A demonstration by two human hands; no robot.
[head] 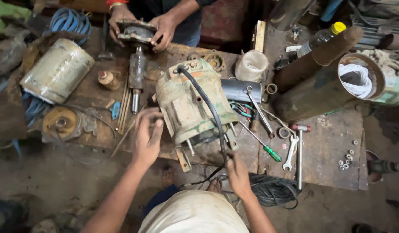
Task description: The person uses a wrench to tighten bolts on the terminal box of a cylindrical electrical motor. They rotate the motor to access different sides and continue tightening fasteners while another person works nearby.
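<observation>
Left hand [148, 134], fingers loosely curled, steadies motor [191, 101] at its 9 o'clock; right hand [237, 172] grips cable [212, 113] at 5 o'clock, prob. keeping it taut. Co-worker's hands [141, 23] clasp rotor [137, 64] opposite.

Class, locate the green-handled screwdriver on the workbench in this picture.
The green-handled screwdriver lies on the workbench, right of the motor housing and left of the open-ended spanner.

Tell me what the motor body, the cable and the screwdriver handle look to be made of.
Motor body under the left hand: apparently cast metal, its pale green paint worn, with rusty stains. Cable, gripped by the right hand: black, smooth and bending freely, likely rubber or plastic sheathing. Screwdriver handle: glossy green, probably plastic, on a thin bare metal shaft.
</observation>
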